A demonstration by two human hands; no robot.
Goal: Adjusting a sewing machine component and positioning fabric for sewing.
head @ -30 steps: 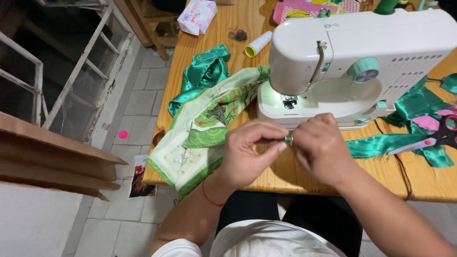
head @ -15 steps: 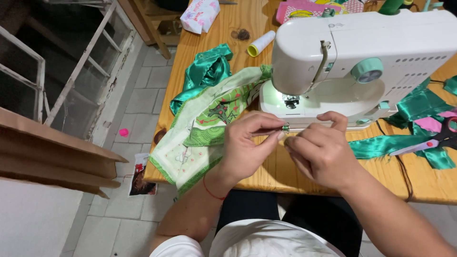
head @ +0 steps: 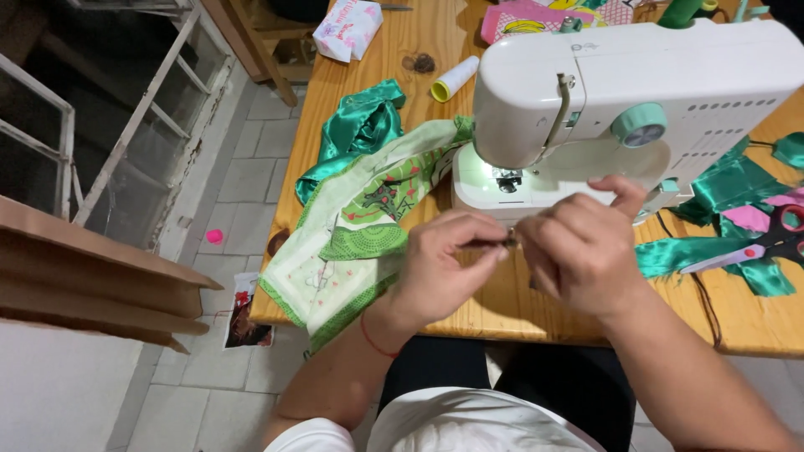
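- Small dark item [head: 494,243], thin, too tiny to identify. It is held between my two hands just in front of the sewing machine [head: 620,92], above the tabletop [head: 502,301].
- Left hand [head: 440,268]: thumb and forefinger pinched on the item's left end, other fingers curled.
- Right hand [head: 578,247]: fingertips closed on its right end, forefinger raised a little. Both hands meet at the item.
- Progress, my judgement: fiddly hand work under way; nothing is under the needle area, though the machine's lamp is lit. Sewing itself looks not yet begun on this piece.
- Printed green-and-cream cloth [head: 352,226] lies left of the machine, draped over the tabletop edge, untouched.
- Green satin bundle [head: 356,130] lies behind it; more green satin scraps [head: 729,192] at right.
- Scissors with red handles [head: 766,243] rest on the right scraps, well clear of my hands.
- Thread spool [head: 454,78], white with a yellow end, lies behind the machine's left end.
- Obstruction: none between my hands and the machine; the cloth crowds my left forearm.
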